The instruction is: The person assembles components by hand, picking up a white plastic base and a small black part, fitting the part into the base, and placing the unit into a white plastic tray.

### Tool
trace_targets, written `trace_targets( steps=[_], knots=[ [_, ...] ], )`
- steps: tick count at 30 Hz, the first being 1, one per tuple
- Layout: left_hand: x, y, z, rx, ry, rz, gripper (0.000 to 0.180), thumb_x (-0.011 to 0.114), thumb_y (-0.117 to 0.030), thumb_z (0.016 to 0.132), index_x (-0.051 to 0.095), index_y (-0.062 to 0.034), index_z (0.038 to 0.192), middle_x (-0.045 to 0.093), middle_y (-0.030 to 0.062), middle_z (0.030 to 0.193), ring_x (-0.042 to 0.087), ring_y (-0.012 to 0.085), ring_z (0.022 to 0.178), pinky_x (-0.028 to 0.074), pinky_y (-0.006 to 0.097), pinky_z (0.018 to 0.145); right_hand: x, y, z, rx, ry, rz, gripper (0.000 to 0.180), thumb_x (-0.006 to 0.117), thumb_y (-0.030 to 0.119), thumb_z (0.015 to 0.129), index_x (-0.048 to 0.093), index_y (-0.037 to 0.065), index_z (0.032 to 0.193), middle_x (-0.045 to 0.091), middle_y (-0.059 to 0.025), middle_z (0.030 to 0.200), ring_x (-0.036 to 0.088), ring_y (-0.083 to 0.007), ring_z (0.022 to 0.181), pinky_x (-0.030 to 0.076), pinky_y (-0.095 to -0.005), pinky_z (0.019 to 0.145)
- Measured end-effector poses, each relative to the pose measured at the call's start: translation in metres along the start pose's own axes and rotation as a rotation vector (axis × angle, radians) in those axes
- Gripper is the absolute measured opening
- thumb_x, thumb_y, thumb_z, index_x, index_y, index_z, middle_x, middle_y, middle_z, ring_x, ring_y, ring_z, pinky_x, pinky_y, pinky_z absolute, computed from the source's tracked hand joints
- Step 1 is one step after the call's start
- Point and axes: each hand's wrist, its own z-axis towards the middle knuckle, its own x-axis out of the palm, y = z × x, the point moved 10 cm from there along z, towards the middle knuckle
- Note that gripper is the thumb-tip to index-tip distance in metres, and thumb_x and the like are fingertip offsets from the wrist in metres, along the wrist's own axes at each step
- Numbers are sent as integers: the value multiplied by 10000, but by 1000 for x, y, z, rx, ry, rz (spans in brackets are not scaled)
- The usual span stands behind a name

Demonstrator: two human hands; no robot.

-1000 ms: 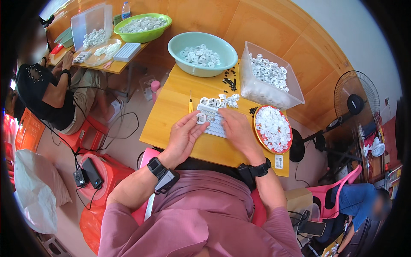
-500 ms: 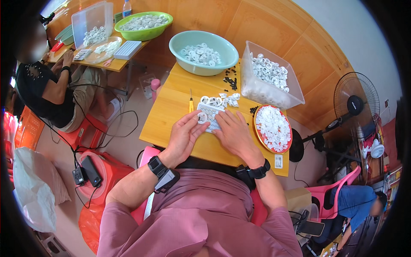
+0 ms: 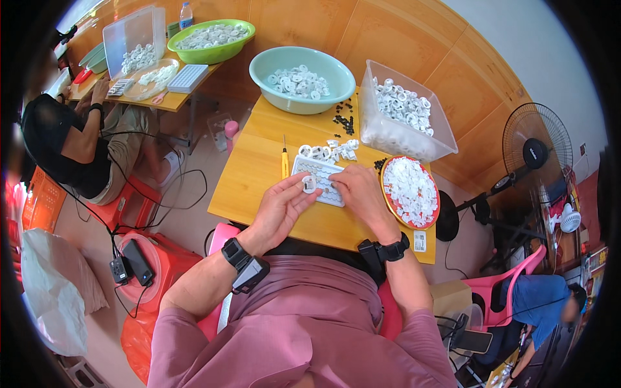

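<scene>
My left hand (image 3: 279, 207) holds a round white plastic part (image 3: 309, 184) between thumb and fingers, just over the near left edge of a pale tray (image 3: 318, 169) with rows of small hollows. At that tray's right side, my right hand (image 3: 363, 197) has its thumb and fingertips drawn together in a pinch. Whatever they grip is too small to make out. Behind the tray lies a cluster of white round parts (image 3: 318, 152). A screwdriver with a yellow handle (image 3: 284, 165) rests left of the tray.
A red-rimmed plate of small white pieces (image 3: 410, 194) stands at the right. Farther back are a pale green basin (image 3: 259, 81) and a clear bin of white parts (image 3: 404, 107), with black bits (image 3: 346, 123) between. A fan (image 3: 534, 154) stands right. Another person (image 3: 71, 139) sits left.
My right hand has gone from lying spread over the tray to a pinch at its right side, uncovering more of the tray. The left hand still holds the round part, turned slightly.
</scene>
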Motion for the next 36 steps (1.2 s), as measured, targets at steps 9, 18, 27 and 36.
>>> trace_targets(
  steps=[9,18,27,36],
  knots=[
    [2,6,0,-39,36,-16,340,502,-83,1027,498,75,1328,598,218,1289,611,315,1200,495,369,1080,7,-6,-3,87,36,35,105,643,101,848,732,46,851,693,-138,839,641,-318,832,423,-425,778],
    [4,11,-1,-71,45,10,325,502,-86,1034,515,78,1314,621,184,1247,625,300,1177,512,352,1054,6,-14,-7,144,37,54,107,653,112,843,723,32,859,703,-144,849,650,-321,820,421,-420,775],
    [4,13,-1,-71,54,17,313,506,-96,1035,534,59,1305,635,162,1231,635,257,1159,521,345,1030,-28,40,-4,-55,-174,201,72,675,99,825,703,48,867,694,-87,803,643,-276,747,420,-391,703],
    [1,16,1,-61,69,23,307,509,-97,1034,546,39,1306,636,120,1235,628,179,1142,513,332,1019,-28,74,-12,-259,-280,-34,115,727,31,759,674,80,848,657,-41,763,618,-240,702,425,-363,665]
  ],
)
